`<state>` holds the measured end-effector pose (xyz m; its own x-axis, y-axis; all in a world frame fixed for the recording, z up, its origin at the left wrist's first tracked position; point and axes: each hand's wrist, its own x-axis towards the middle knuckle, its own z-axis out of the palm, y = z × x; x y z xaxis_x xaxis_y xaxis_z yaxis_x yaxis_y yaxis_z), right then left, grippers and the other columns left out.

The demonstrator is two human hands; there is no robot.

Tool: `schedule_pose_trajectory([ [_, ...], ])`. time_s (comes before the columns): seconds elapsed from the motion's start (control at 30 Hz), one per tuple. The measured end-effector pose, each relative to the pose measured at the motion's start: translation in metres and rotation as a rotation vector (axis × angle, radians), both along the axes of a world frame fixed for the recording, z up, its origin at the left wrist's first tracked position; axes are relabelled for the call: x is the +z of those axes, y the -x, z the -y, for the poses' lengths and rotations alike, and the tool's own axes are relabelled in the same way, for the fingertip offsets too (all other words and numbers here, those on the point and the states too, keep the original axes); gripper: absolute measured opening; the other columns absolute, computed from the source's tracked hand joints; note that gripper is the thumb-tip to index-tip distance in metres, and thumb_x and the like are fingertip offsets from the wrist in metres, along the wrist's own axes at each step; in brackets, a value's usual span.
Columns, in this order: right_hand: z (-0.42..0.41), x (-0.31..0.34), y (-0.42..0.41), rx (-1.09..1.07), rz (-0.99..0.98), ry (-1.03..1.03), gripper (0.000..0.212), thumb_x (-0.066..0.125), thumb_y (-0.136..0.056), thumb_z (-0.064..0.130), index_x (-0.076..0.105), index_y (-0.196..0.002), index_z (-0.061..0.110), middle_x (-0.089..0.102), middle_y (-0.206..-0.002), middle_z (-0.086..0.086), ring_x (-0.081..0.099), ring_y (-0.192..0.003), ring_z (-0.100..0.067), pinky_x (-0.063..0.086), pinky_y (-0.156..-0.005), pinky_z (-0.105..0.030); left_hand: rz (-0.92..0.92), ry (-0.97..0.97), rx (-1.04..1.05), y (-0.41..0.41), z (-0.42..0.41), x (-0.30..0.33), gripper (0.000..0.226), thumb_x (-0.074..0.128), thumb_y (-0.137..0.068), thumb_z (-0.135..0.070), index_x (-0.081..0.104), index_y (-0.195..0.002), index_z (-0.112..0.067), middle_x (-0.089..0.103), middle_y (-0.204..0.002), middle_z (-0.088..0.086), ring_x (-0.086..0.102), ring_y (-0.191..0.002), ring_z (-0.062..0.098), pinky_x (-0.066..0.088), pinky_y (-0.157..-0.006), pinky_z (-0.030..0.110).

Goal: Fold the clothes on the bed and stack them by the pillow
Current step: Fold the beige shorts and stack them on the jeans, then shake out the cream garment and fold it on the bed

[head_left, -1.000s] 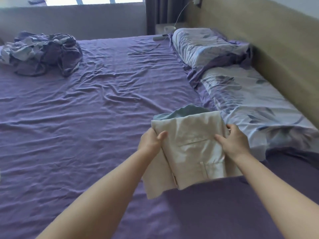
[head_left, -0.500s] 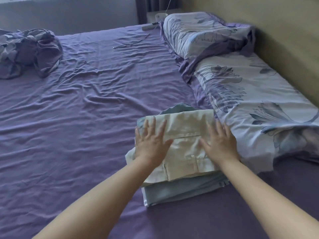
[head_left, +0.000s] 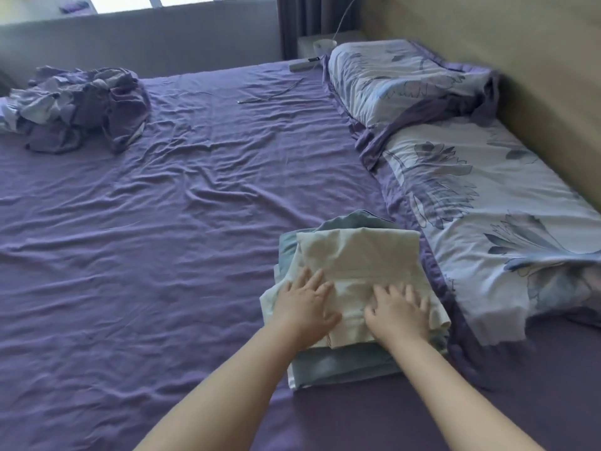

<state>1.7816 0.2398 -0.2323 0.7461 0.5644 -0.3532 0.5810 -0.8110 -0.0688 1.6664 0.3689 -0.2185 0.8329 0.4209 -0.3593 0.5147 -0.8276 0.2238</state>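
A folded cream garment (head_left: 357, 258) lies on top of a folded blue-grey garment (head_left: 344, 362), forming a small stack on the purple bed sheet (head_left: 162, 255) beside the near floral pillow (head_left: 487, 222). My left hand (head_left: 304, 307) lies flat on the cream garment's near left part, fingers spread. Flat on its near right part rests my right hand (head_left: 398, 312). A crumpled heap of purple and grey clothes (head_left: 78, 109) sits at the bed's far left.
A second floral pillow (head_left: 400, 79) lies farther up against the wooden headboard (head_left: 536, 60). A thin cable (head_left: 270, 94) and a remote (head_left: 304, 64) lie on the sheet near the far pillow. A bedside table with a cup (head_left: 323, 43) stands behind.
The cream garment was held above the bed, then set down on the blue-grey garment. Both hands let go and now press flat on it, having slid toward its near edge.
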Motion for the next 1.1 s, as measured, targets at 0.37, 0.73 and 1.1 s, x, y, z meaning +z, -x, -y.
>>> schedule_pose_trajectory([
  [0.37, 0.051, 0.052, 0.189, 0.338, -0.160, 0.058, 0.046, 0.035, -0.090, 0.047, 0.040, -0.134, 0.032, 0.048, -0.136, 0.013, 0.043, -0.126, -0.011, 0.018, -0.112, -0.040, -0.225, -0.033, 0.124, 0.210, 0.059, 0.069, 0.049, 0.040, -0.089, -0.053, 0.057, -0.114, -0.016, 0.062, -0.118, 0.009, 0.052, -0.114, 0.030, 0.035, -0.096, 0.038],
  [0.73, 0.022, 0.147, 0.405, 0.628, -0.210, -0.101, 0.037, 0.042, -0.087, 0.050, 0.052, -0.118, 0.033, 0.056, -0.125, 0.010, 0.053, -0.119, -0.013, 0.039, -0.096, -0.028, -0.177, 0.050, 0.508, 0.446, 0.094, 0.156, 0.046, 0.046, -0.086, -0.052, 0.059, -0.111, -0.017, 0.062, -0.119, 0.006, 0.057, -0.113, 0.029, 0.045, -0.089, 0.036],
  [1.1, 0.019, 0.217, 0.648, 0.750, -0.146, -0.184, 0.027, 0.039, -0.091, 0.036, 0.058, -0.102, 0.022, 0.064, -0.114, 0.000, 0.058, -0.107, -0.025, 0.044, -0.081, -0.030, -0.045, -0.122, 0.717, 0.709, 0.113, 0.224, 0.039, 0.040, -0.092, -0.045, 0.060, -0.113, -0.019, 0.062, -0.121, 0.003, 0.058, -0.113, 0.026, 0.045, -0.089, 0.034],
])
